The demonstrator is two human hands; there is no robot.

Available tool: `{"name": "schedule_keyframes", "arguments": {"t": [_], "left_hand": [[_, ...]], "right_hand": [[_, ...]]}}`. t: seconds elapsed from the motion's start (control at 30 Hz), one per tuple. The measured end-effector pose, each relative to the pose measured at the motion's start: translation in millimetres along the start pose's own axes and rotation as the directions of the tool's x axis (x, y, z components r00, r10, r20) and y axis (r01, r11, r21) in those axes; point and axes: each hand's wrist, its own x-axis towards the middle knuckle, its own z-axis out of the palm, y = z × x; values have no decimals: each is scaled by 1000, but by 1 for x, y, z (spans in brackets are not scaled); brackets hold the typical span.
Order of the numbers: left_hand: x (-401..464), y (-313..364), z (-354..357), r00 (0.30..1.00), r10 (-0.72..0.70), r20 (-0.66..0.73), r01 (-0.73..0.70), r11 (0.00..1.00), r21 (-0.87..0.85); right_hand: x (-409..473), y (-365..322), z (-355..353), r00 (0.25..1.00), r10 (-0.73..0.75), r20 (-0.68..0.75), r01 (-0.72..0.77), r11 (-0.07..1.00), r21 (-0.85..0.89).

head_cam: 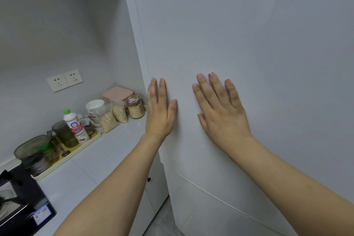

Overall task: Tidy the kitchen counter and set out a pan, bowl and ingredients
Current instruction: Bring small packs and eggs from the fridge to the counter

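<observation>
My left hand (160,110) and my right hand (220,108) lie flat with straight fingers against a tall white door panel (249,44) in front of me, the left one near the panel's left edge. Neither hand holds anything. To the left, on the white counter (107,151), stand a white bowl (95,105), bags of oats (109,120), a jar of grains (136,108) and a pink-lidded container (117,93).
A cream tray (63,159) on the counter carries a white bottle with a green cap (75,126), a dark green cup (64,133) and glassware. A black appliance (21,203) sits at the lower left. Wall sockets (64,80) are above. Lower cabinet doors (153,188) lie below the counter.
</observation>
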Motion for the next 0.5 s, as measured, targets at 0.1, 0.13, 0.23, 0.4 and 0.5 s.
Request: {"name": "schedule_keyframes", "arguments": {"t": [0.1,0.13,0.23,0.4,0.5], "left_hand": [[4,-2,18,998,22,-51,-23,1000,-21],[4,-3,23,997,24,-78,-26,999,-27],[8,-5,38,990,30,-139,-36,999,-40],[13,-10,51,981,46,-189,-55,998,-44],[12,-9,46,986,45,-159,-51,998,-34]], "right_hand": [[2,0,7,1000,-5,27,7,999,-45],[2,-1,8,999,-10,31,12,998,-61],[4,-3,12,999,-31,42,36,992,-122],[4,-4,13,997,-34,64,43,989,-139],[6,-9,12,996,-7,84,15,995,-95]]}}
